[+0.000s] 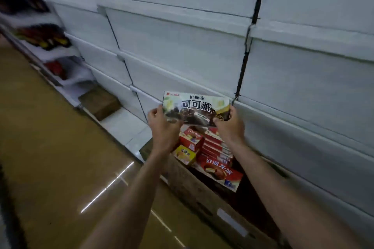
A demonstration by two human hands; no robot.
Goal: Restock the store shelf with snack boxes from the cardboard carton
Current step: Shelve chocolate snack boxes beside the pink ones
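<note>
Light: dim, cool cast on the white shelves (182, 50) | Glare: thin bright streaks reflected on the glossy floor (50, 147) | Blur: far-left stocked shelves (40, 34) are smeared — motion blur | Distortion: straight shelf edges are bowed and slanted by the wide lens | Focus: the held box (194, 108) print is rendered legibly — carton (202, 198) interior is sunk in shadow

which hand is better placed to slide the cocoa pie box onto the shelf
Right, probably. The right hand grips the cocoa pie box at the end beside the white shelf; the left hand holds the aisle-side end.
</note>
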